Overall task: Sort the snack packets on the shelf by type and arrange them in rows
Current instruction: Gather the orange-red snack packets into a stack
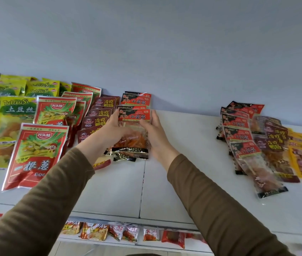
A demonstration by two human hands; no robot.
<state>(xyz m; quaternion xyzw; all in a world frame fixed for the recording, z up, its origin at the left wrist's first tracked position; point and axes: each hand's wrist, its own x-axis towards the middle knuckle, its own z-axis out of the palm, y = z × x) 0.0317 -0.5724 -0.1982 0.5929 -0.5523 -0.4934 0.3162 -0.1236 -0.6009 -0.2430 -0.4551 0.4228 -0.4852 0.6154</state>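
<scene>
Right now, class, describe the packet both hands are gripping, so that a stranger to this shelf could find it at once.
Start at the white shelf and find its middle, just right of the dark red packets. There the left hand and right hand hold the black-and-red packet. It alone is held by both hands, its clear window showing orange strips.

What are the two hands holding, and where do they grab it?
The left hand and right hand hold a small stack of black-and-red gluten snack packets by its two side edges, left hand on the left edge, right hand on the right.
</scene>
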